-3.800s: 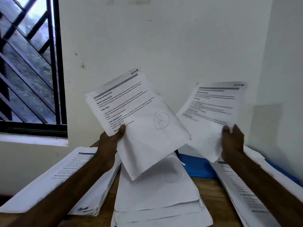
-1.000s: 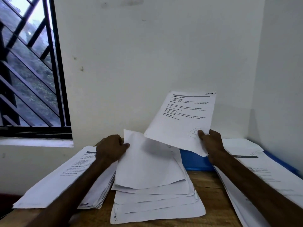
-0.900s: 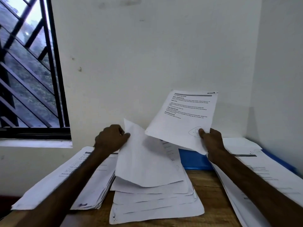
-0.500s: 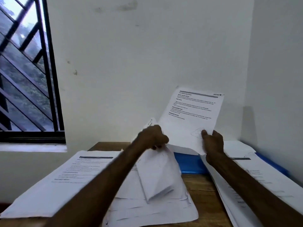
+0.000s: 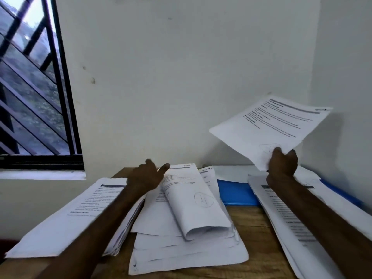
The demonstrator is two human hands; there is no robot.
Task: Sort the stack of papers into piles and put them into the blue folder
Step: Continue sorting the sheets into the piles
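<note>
— Over the right end of the desk (image 5: 247, 218), the right hand (image 5: 282, 165) has thumb and fingers clamped on the near corner of one printed sheet (image 5: 269, 127), lifted clear and tilted toward the wall. How should it land?

— Flat, I'd say. Bring it down over the right pile (image 5: 285, 214), which runs along the desk's right edge, and square the corners before letting go.

— And the other hand?

— The left hand (image 5: 146, 176) hovers at the far edge with its fingers spread apart, gripping nothing. Just beside it, a curled sheet (image 5: 193, 200) with a pen-circled mark rests on the middle stack (image 5: 187, 254).

— That curl looks unstable.

— Likely. I'd press it flat so it doesn't roll off toward the left pile (image 5: 66, 224) at the near left corner.

— Where's the blue folder (image 5: 235, 195)?

— Lying at the far right, between the middle stack and the right pile, partly beneath that pile. Nothing looks filed in it yet.
</note>
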